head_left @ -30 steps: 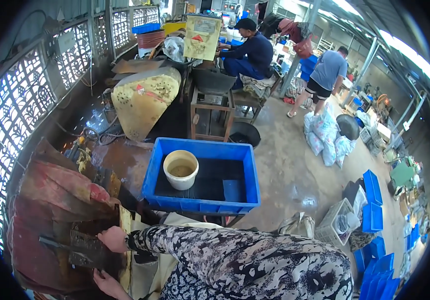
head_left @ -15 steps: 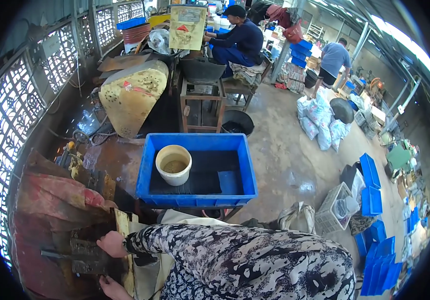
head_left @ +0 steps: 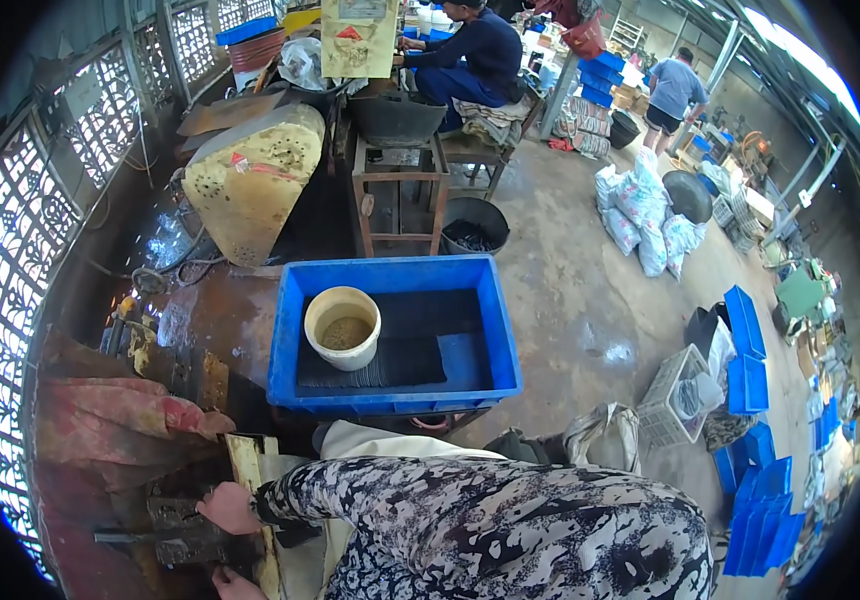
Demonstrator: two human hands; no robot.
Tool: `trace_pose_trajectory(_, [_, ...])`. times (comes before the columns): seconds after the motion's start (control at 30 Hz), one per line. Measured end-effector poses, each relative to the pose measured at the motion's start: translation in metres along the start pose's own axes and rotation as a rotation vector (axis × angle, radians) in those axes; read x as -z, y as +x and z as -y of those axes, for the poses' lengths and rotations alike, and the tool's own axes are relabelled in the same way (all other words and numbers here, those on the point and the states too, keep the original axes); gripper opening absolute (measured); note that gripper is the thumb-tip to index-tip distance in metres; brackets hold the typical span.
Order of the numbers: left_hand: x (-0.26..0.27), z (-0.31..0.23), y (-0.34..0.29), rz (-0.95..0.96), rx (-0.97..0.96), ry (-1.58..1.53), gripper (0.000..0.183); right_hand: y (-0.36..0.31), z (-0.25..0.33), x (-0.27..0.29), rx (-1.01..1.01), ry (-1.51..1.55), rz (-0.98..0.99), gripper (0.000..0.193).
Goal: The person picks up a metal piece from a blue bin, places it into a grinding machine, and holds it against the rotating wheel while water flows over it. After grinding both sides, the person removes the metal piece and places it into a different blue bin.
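At the lower left, my right hand (head_left: pixel 230 508) is closed, its camouflage-patterned sleeve (head_left: pixel 510 510) reaching across from the right. It rests against a dark, wet, block-like piece (head_left: pixel 175 512) of a work fixture. Below it my left hand (head_left: pixel 237 583) is cut by the frame's edge, fingers drawn together beside a second dark block (head_left: pixel 190 550). Whatever is in either hand is too small or hidden to make out. A thin metal bar (head_left: pixel 120 537) runs to the left from between the blocks. A worn yellowish board (head_left: pixel 250 475) stands under my right wrist.
Ahead is a blue tub (head_left: pixel 390 405) with a white bucket (head_left: pixel 343 330) and thin black strips (head_left: pixel 405 362). Red cloth (head_left: pixel 120 420) drapes at left. A black basin (head_left: pixel 475 228) and white sacks (head_left: pixel 640 215) stand on the floor. A seated co-worker (head_left: pixel 470 60) is beyond.
The view has shifted slightly, so the tub and the machines sit a little higher. Both hands keep nearly the same place at the dark blocks. The far person at right stands more upright.
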State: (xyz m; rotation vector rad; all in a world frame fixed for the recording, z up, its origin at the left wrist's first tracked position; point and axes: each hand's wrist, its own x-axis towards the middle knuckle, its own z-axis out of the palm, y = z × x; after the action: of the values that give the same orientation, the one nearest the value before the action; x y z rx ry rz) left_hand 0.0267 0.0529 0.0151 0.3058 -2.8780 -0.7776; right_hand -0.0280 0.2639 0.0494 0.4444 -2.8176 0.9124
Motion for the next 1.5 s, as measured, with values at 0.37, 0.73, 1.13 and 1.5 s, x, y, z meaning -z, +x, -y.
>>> trace_pose_trajectory(0.37, [0.023, -0.061, -0.026, -0.165, -0.032, 0.18, 0.03, -0.001, 0.001, 0.005, -0.048, -0.061, 0.019, 0.024])
trace_pose_trajectory(0.73, [0.04, -0.065, -0.029, -0.153, -0.023, 0.154, 0.034, 0.0, 0.005, 0.004, 0.014, -0.063, 0.02, 0.025])
trace_pose_trajectory(1.13, [0.047, -0.071, -0.033, -0.109, 0.056, 0.094, 0.037, 0.003, 0.005, 0.007, 0.018, -0.068, 0.044, 0.021])
trace_pose_trajectory(1.5, [0.025, -0.016, -0.028, -0.071, 0.122, -0.006, 0.03, -0.005, 0.018, -0.011, 0.06, -0.078, 0.053, 0.022])
